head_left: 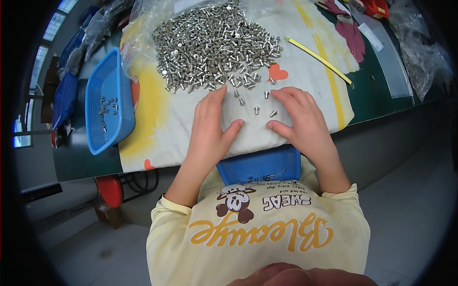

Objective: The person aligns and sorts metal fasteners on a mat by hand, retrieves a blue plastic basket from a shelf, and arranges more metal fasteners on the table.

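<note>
A large heap of small shiny metal screws [214, 47] lies on a pale printed cloth [171, 124]. Several loose screws [256, 110] are scattered on the cloth between my hands. My left hand [210, 126] rests at the near edge of the heap, fingers stretched forward and thumb apart, holding nothing. Opposite it, my right hand [303, 114] curves with thumb and forefinger well apart. Its forefinger tip is beside one upright screw [266, 94], and the thumb is near a tilted one [273, 113].
At the left stands a blue basket [128, 112] with several screws inside. Another blue basket [226, 170], also containing screws, sits below the table edge at my lap. A yellow strip [319, 62] lies right of the heap. Clear plastic bags and a maroon glove [350, 38] lie farther off.
</note>
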Action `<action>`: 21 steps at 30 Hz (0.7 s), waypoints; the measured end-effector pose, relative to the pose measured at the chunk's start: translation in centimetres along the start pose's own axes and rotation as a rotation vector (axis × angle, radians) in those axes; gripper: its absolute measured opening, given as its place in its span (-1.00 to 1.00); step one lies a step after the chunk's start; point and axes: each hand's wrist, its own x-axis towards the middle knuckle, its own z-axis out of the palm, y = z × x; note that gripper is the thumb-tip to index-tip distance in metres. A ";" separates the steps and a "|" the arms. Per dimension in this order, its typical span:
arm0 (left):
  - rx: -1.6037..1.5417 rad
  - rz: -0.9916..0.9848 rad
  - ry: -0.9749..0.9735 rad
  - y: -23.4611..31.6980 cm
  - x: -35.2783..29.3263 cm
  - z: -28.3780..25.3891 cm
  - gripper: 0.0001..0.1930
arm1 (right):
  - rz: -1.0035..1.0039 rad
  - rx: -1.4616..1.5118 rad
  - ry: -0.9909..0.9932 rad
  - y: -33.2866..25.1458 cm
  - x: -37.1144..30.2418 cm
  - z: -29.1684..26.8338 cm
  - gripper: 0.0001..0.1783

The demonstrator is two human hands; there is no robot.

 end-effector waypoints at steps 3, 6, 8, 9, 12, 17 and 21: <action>0.048 0.011 -0.038 -0.1 1.5 0.9 -0.19 | 0.014 0.019 -0.054 0.4 1.4 0.9 -0.40; 0.086 0.044 -0.026 0.1 2.6 1.5 -0.19 | 0.028 0.087 -0.073 0.8 3.5 2.0 -0.44; 0.089 0.048 -0.026 0.3 2.9 1.6 -0.19 | -0.004 0.109 -0.067 1.4 4.5 2.6 -0.48; 0.042 0.036 -0.038 0.3 3.1 1.6 -0.20 | -0.056 0.129 -0.114 1.6 5.0 2.8 -0.52; -0.045 0.016 -0.056 0.0 2.8 1.6 -0.24 | -0.093 0.193 -0.237 1.4 5.0 2.5 -0.59; -0.164 -0.041 -0.140 0.2 0.6 0.6 -0.36 | -0.139 0.291 -0.273 0.3 2.6 1.3 -0.63; -0.127 0.021 -0.098 0.9 -0.6 0.4 -0.48 | -0.073 0.192 -0.108 -0.4 0.5 1.3 -0.65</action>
